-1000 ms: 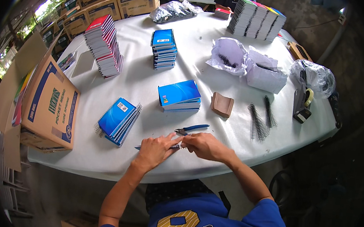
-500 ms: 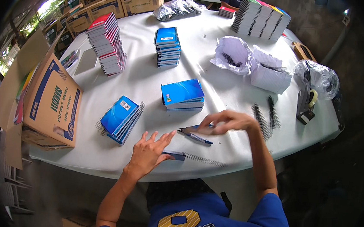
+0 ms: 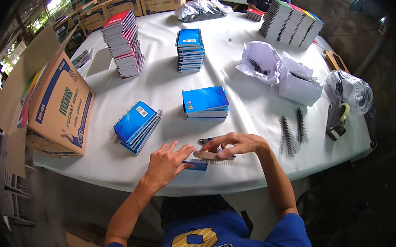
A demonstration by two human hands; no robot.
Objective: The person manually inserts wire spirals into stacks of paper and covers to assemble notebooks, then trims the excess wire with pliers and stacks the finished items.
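Your left hand [image 3: 169, 161] lies flat, fingers spread, on a blue notebook [image 3: 197, 165] at the near table [image 3: 163, 92] edge. Your right hand [image 3: 236, 144] pinches a brown card [image 3: 213, 156] over its wire spiral [image 3: 230, 163], with pliers [image 3: 206, 141] just beyond.

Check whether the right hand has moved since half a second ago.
Yes. The right hand has come back toward the table edge, away from the blue notebook stack, onto the brown cover.

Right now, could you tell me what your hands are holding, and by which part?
The right hand holds a brown card flat by its top face; the left hand presses on the blue notebook beneath it, at its left end beside the spiral wire.
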